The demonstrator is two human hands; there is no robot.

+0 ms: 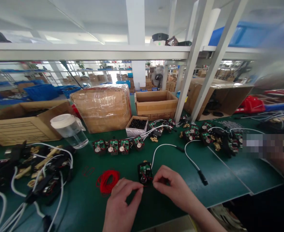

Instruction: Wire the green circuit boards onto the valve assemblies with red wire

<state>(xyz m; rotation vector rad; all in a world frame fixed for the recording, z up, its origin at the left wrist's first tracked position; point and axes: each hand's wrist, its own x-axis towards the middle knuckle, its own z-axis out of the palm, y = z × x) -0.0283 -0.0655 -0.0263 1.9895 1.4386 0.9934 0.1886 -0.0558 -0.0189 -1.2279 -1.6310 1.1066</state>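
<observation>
My left hand and my right hand meet at a small black module with a green circuit board on the green mat. Fingers of both hands pinch its lower edge. A white cable runs from the module toward the back. A coil of red wire lies just left of my left hand. A row of similar modules with round silver parts sits behind.
A tangled pile of black parts and white cables fills the left. A clear plastic jug, a wrapped carton, open cardboard boxes and a small box of black parts stand behind. More modules lie right. A black-tipped cable lies near my right hand.
</observation>
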